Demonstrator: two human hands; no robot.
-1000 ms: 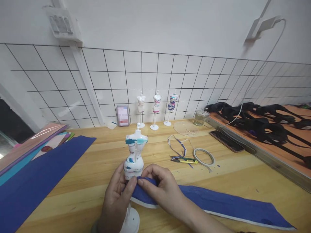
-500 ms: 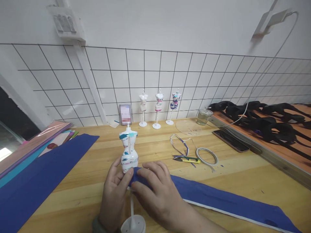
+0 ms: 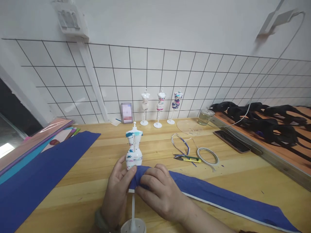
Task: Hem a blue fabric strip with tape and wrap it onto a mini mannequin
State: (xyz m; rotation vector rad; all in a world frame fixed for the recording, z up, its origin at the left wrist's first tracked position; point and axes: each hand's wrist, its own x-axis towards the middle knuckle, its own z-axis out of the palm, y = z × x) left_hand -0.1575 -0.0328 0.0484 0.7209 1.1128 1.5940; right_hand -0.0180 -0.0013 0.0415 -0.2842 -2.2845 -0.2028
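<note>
A small white dress form (image 3: 134,155) with teal and pink smears stands upright on its round base before me. My left hand (image 3: 119,187) wraps around its hip from the left, the thumb pressing the end of a long blue strip (image 3: 218,194) against it. From the right, my right hand (image 3: 161,191) pinches that strip close to the form with curled fingers. White edging runs along the strip's lower side, and its far end trails across the table to the right. My right fingertips are partly hidden behind the knuckles.
Yellow-handled thread snips (image 3: 190,159), a roll of narrow tape (image 3: 207,156) and a phone (image 3: 232,141) lie to the right. Several dress forms, one being a plain one (image 3: 145,103), stand by the wall near a glass jar (image 3: 205,116). Blue sheet material (image 3: 48,171) lies left.
The dress form and both hands sit slightly further right in view. My right fingers have curled in more, and more of the strip's white-edged end shows below my left thumb.
</note>
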